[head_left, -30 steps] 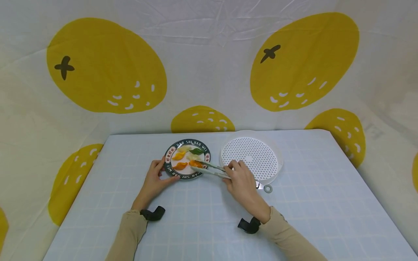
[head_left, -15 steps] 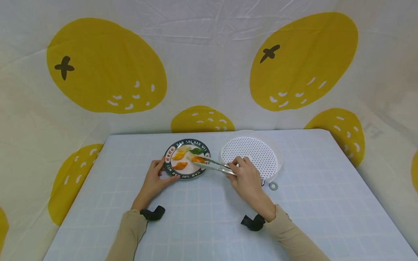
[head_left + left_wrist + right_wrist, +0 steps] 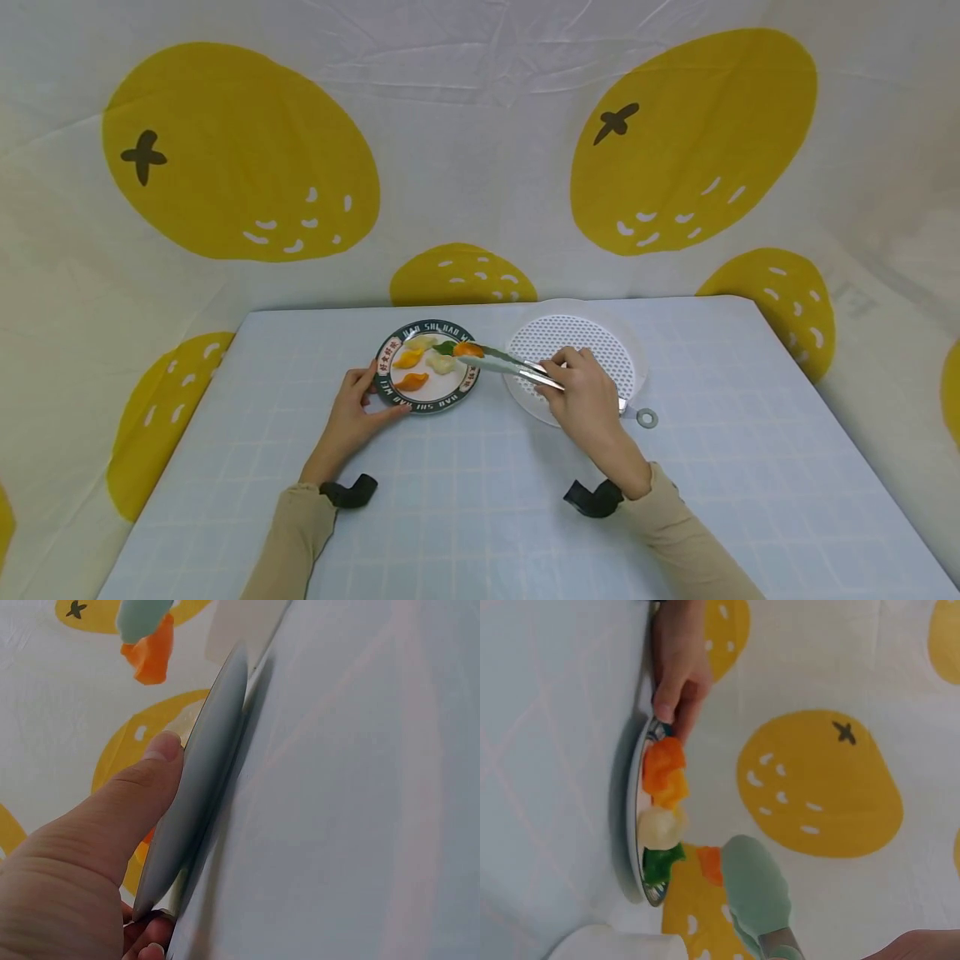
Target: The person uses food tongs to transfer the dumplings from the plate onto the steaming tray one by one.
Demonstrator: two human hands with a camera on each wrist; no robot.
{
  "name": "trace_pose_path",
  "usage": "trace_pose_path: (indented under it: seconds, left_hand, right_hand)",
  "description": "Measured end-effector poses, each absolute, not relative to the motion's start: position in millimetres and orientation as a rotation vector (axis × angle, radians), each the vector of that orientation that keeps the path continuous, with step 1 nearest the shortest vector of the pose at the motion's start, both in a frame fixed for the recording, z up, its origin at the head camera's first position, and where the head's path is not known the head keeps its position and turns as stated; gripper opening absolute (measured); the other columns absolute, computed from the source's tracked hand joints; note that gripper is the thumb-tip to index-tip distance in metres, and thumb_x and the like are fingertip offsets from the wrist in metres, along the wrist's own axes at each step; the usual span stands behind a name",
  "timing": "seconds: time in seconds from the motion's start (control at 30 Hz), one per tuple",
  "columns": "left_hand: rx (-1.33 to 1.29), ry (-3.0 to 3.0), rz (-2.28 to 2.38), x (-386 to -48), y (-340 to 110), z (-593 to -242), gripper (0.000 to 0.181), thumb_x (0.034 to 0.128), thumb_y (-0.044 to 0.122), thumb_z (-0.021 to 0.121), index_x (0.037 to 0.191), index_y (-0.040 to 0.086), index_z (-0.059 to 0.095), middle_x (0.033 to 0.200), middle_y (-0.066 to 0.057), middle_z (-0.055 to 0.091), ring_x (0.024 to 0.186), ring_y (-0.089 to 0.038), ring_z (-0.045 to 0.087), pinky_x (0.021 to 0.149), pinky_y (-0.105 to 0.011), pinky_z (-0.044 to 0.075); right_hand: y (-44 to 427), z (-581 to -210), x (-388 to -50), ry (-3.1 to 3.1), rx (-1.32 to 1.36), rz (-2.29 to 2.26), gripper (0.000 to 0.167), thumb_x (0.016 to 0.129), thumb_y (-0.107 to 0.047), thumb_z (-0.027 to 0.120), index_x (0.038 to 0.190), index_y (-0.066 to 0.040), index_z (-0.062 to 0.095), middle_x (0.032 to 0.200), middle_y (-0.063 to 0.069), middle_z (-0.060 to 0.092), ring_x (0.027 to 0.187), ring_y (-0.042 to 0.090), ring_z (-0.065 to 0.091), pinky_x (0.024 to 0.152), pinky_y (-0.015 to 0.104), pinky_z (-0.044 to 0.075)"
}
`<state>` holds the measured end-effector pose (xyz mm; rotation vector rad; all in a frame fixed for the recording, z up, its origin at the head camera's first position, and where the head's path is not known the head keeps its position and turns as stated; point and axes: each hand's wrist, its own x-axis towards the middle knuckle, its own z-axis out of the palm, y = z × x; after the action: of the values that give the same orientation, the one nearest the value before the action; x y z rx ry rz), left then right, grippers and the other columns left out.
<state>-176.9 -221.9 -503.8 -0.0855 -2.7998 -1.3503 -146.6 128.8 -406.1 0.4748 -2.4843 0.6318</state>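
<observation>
My left hand [image 3: 358, 417] grips the left rim of a round plate [image 3: 429, 407] with a dark lettered border, thumb on the near edge. On the plate lie several dumpling-shaped pieces: an orange one [image 3: 412, 382], a yellow one [image 3: 408, 358], a white one [image 3: 440, 362], a pale yellow one [image 3: 422, 342] and a green one [image 3: 660, 864]. My right hand [image 3: 588, 404] holds metal tongs [image 3: 536, 377] with pale green tips. Pinched in those tips, an orange dumpling [image 3: 468, 350] hangs above the plate's right side, apart from it in the right wrist view.
To the plate's right stands a round white container with a perforated top [image 3: 573, 337], partly behind the right hand and tongs. A pale checked cloth [image 3: 465, 500] covers the table. Behind it hangs a white sheet printed with yellow fruit [image 3: 240, 150].
The right hand has drawn the tongs up and to the right, lifting the orange dumpling off the plate. The left hand has kept its grip on the plate.
</observation>
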Motion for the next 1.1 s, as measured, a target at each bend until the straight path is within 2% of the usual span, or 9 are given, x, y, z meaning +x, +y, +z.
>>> trace_pose_path:
  seconds: [0.6,0.87,1.1]
  left_hand:
    - [-0.076,-2.798,-1.346,-178,-223,-506,0.108,0.0749,0.049,0.084,0.155,0.003,0.029,0.131,-0.013,0.041,0.105,-0.026,0.043,0.088,-0.041,0.039]
    - [-0.067,-2.801,-1.348,-179,-223,-507,0.109,0.0742,0.051,0.084,0.155,0.003,0.029,0.131,-0.013,0.040,0.105,-0.026,0.043,0.089,-0.041,0.039]
    - [-0.072,-2.803,-1.334,-179,-224,-508,0.108,0.0743,0.051,0.084,0.155,0.003,0.030,0.130,-0.013,0.041,0.105,-0.026,0.043,0.087,-0.040,0.039]
  right_hand:
    - [183,-395,-158,-2.578,0.167,0.670,0.036,0.074,-0.004,0.085,0.108,0.004,0.075,0.095,0.015,0.065,0.081,0.031,0.055,0.061,0.044,0.045]
    - [206,-404,-171,-2.578,0.084,0.646,0.034,0.074,-0.004,0.085,0.105,0.007,0.074,0.094,0.018,0.066,0.079,0.035,0.056,0.061,0.045,0.044]
    - [221,-410,-179,-2.650,-0.054,0.649,0.036,0.078,-0.005,0.083,0.111,0.007,0.072,0.096,0.020,0.065,0.083,0.036,0.055,0.065,0.043,0.042]
